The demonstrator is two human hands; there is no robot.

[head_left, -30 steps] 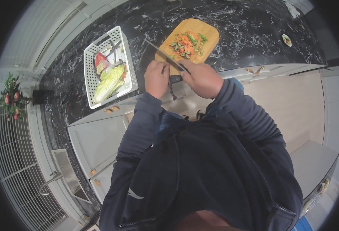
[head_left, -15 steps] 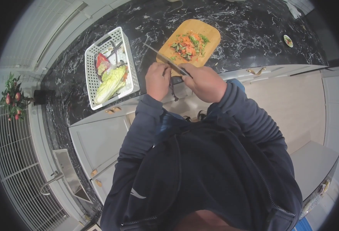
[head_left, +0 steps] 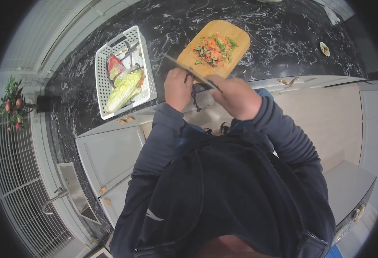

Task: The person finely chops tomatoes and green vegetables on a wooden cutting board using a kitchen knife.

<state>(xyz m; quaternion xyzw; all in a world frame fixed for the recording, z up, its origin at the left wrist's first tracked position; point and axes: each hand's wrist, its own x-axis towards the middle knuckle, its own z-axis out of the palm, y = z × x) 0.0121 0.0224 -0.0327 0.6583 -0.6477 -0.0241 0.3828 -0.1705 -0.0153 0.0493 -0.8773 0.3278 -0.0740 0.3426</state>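
Note:
My right hand is wrapped around the handle of a kitchen knife. Its blade slants up and left, past the fingers of my left hand. That left hand is closed on a thin dark purple stalk, whose end dangles past the counter's front edge. Both hands are at the near edge of a wooden cutting board. On the board lies a pile of chopped vegetables, with orange, green and dark pieces. The spot where blade and stalk meet is mostly hidden by my fingers.
Left of the board, a white perforated basket holds a leafy cabbage, a red item and dark stalks. A small oval dish sits far right on the black marbled counter. A potted plant stands at left.
The knife handle and right hand have shifted slightly to the right, and the blade looks more blurred. My left hand keeps its hold on the stalk. The whole view has moved a little.

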